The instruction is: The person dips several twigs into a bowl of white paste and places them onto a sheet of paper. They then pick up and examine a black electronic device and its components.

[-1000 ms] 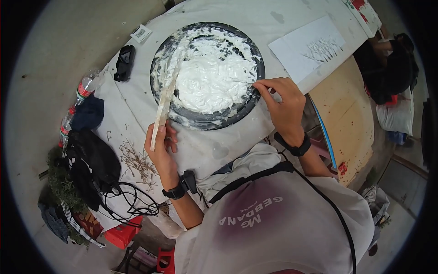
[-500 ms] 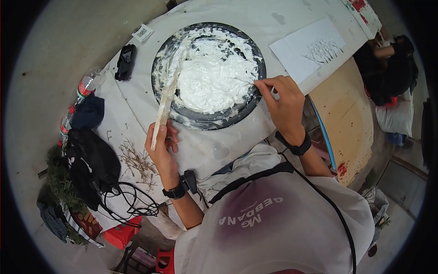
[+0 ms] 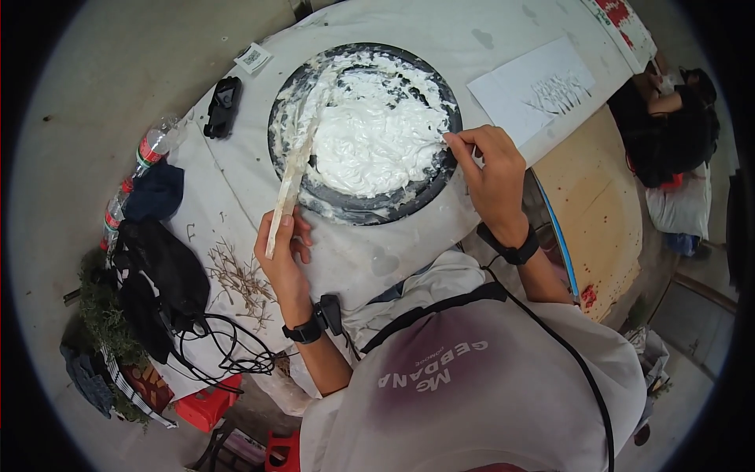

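Left hand [image 3: 285, 253]: near side of the black tray [image 3: 393, 212], fingers wrapped around the lower end of a flat wooden strip [image 3: 288, 189]; a dark band [image 3: 303, 330] circles the wrist.
Right hand [image 3: 497, 169]: at the tray's right rim, thumb and forefinger pinched together; anything thin between the tips is too small to make out. A black band [image 3: 519, 250] sits on this wrist.
Wooden strip: leans over the tray's left part, its upper length smeared white.
Black tray: round, resting on the white-covered worktop [image 3: 338, 267].
White paste [image 3: 373, 145]: spread thickly inside the tray, with ragged smears up to its rim.
White sheet [image 3: 503, 90]: right of the tray and a little beyond it, bearing a cluster of small white-coated twigs [image 3: 555, 94].
Dry twigs [image 3: 240, 283]: loose on the worktop, left of the tray and nearer the person.
Black device [image 3: 223, 107]: left of the tray, with a small printed card [image 3: 252, 58] above it.
Plastic bottles [image 3: 151, 149]: farther left of the tray.
Black bag [image 3: 169, 263]: left of the tray, nearer the person, beside tangled black cables [image 3: 228, 358].
Tan board [image 3: 595, 212]: right of the tray, past the right hand.
Another person [image 3: 668, 130]: far right of the tray, in dark clothing.
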The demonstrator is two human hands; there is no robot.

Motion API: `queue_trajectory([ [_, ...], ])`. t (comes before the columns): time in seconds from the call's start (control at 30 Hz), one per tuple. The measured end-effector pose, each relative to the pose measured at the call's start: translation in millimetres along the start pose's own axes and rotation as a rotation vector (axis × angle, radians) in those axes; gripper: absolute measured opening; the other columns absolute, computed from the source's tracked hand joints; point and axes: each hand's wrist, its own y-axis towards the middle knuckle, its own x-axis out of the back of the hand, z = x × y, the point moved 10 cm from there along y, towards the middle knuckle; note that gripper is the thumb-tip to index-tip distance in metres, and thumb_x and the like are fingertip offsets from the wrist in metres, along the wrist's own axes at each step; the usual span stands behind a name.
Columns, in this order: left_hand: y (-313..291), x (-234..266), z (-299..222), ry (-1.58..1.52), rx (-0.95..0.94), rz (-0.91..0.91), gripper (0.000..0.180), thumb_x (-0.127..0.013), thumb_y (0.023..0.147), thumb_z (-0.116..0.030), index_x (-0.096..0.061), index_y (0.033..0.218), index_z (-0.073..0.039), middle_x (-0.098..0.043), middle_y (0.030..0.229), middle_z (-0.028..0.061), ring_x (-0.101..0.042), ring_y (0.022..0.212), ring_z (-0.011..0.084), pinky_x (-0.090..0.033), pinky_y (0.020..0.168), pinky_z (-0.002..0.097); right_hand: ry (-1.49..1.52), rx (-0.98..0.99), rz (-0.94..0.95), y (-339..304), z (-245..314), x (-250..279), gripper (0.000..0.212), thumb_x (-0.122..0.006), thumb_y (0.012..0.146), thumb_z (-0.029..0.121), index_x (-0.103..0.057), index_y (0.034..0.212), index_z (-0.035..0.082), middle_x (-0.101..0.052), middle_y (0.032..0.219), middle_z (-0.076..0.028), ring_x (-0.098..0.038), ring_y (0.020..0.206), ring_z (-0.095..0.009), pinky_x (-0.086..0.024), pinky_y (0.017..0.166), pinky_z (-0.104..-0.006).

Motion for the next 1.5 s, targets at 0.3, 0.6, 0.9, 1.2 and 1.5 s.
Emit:
queue_trajectory([
  [0.3, -1, 3, 3, -0.022, 0.004, 0.001, 0.025, -0.067, 0.103, -0.026, -0.07, 0.108, -0.002, -0.068, 0.083, 0.0039, -0.056, 0.064, 0.0077, -0.036, 0.05, 0.0208, 0.232, -0.058, -0.039, 17, 6, 19, 0.01, -0.08, 0.092, 0.002, -0.079, 0.101, -0.001, -0.077, 0.091, -0.009, -0.067, 0.076, -0.015, -0.052, 0.071, -0.0269],
  [0.6, 1, 1, 4, -0.019, 0.015, 0.017, 0.026, -0.068, 0.103, -0.027, -0.07, 0.108, -0.002, -0.068, 0.083, 0.0032, -0.056, 0.064, 0.0072, -0.036, 0.05, 0.0205, 0.201, -0.199, 0.224, -12, -19, 9, 0.012, -0.083, 0.09, 0.005, -0.082, 0.101, 0.0, -0.08, 0.093, -0.01, -0.072, 0.081, -0.014, -0.055, 0.074, -0.0255],
  [0.9, -1, 3, 1, 0.008, 0.002, 0.038, 0.034, -0.063, 0.105, -0.031, -0.073, 0.115, 0.0, -0.069, 0.084, 0.0029, -0.056, 0.064, 0.0069, -0.036, 0.05, 0.0206, 0.35, -0.271, 0.247, 23, -10, 15, 0.014, -0.084, 0.091, 0.007, -0.083, 0.103, 0.0, -0.081, 0.094, -0.008, -0.072, 0.084, -0.011, -0.055, 0.078, -0.0249],
  [1.2, -2, -1, -3, -0.029, -0.012, 0.08, 0.046, -0.049, 0.11, -0.037, -0.073, 0.115, 0.002, -0.065, 0.082, 0.0022, -0.055, 0.068, 0.0081, -0.034, 0.051, 0.0216, 0.311, 0.008, 0.122, 80, 51, -25, 0.012, -0.082, 0.092, 0.007, -0.083, 0.103, 0.001, -0.08, 0.092, -0.007, -0.071, 0.082, -0.011, -0.055, 0.077, -0.0245],
  [1.5, -1, -1, 3, -0.018, 0.037, 0.071, 0.046, -0.045, 0.111, -0.036, -0.072, 0.103, 0.0, -0.059, 0.075, 0.0013, -0.054, 0.066, 0.0083, -0.033, 0.05, 0.0228, 0.204, 0.245, 0.183, 88, 91, -75, 0.012, -0.084, 0.089, 0.011, -0.083, 0.099, 0.004, -0.08, 0.091, -0.01, -0.07, 0.074, -0.018, -0.055, 0.067, -0.0285],
])
